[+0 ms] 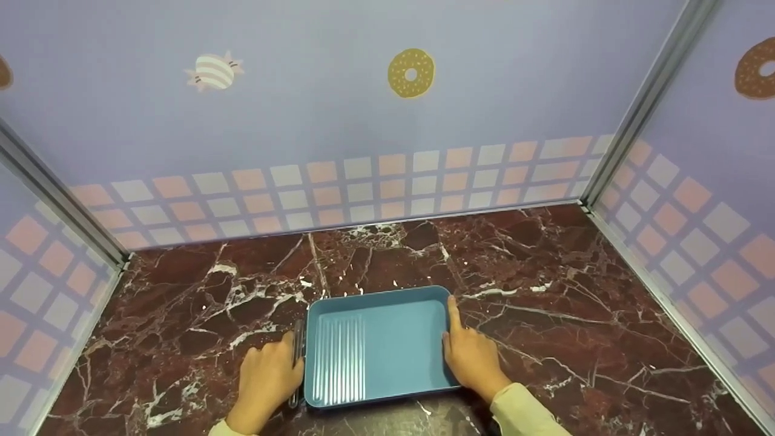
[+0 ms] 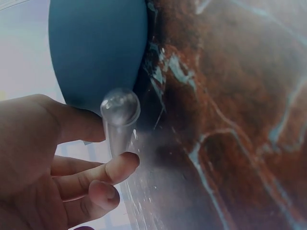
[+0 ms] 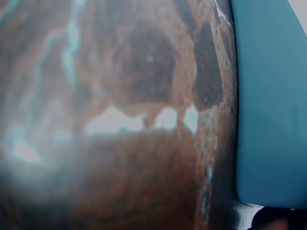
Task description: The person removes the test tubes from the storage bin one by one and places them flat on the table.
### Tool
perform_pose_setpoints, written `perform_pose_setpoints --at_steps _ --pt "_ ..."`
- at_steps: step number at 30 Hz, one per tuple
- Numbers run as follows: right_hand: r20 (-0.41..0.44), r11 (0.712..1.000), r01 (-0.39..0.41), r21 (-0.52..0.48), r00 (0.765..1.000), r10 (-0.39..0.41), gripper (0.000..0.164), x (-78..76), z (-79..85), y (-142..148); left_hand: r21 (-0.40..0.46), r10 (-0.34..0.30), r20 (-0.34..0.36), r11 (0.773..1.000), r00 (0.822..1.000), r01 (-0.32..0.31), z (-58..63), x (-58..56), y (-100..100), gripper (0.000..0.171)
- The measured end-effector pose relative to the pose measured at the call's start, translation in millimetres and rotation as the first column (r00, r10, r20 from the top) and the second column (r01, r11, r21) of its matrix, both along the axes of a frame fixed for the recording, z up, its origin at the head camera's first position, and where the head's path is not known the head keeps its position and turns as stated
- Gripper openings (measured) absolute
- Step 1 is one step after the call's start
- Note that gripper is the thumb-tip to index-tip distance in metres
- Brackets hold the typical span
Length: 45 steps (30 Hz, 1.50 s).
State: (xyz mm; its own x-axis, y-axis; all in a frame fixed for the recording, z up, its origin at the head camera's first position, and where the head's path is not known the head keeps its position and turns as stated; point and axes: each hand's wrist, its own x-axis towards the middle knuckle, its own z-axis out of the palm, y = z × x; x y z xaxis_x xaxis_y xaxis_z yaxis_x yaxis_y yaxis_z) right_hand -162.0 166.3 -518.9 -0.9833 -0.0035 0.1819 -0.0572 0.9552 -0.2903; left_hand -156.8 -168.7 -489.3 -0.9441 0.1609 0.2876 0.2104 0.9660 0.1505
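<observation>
A blue rectangular tray, ridged across its left part, is at the near middle of the marble-patterned table. Along its left side runs a clear rod, whose rounded end shows in the left wrist view. My left hand holds this rod between thumb and curled fingers, right beside the tray's left wall. On the opposite side my right hand grips the tray's edge, its index finger stretched along the outer wall and the thumb at the rim. Most of the right hand is out of the right wrist view.
White crumbs are scattered on the table, mostly beyond the tray. A lilac wall with pink and white squares closes off the back, and side walls stand left and right.
</observation>
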Motion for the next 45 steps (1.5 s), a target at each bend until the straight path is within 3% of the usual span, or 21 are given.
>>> perform_pose_setpoints --at_steps 6,13,20,45 --pt "0.017 1.000 -0.008 0.004 1.000 0.008 0.067 0.1 0.6 0.4 -0.009 -0.014 -0.012 1.000 1.000 0.014 -3.9 -0.2 0.0 0.039" --pt "0.027 1.000 -0.003 0.003 1.000 0.003 0.067 -1.2 -0.2 0.3 -0.011 -0.032 -0.075 0.999 0.997 0.031 -6.7 0.1 -0.4 0.041" --pt "0.027 1.000 0.004 0.003 1.000 -0.004 0.067 -1.0 0.3 -0.3 0.013 -0.011 -0.019 1.000 1.000 0.011 -5.8 -0.1 -0.2 0.041" --pt "-0.011 1.000 -0.011 -0.008 1.000 0.011 0.066 -0.2 0.7 0.9 -0.002 0.014 0.039 1.000 0.999 -0.014 -1.7 2.7 -1.2 0.040"
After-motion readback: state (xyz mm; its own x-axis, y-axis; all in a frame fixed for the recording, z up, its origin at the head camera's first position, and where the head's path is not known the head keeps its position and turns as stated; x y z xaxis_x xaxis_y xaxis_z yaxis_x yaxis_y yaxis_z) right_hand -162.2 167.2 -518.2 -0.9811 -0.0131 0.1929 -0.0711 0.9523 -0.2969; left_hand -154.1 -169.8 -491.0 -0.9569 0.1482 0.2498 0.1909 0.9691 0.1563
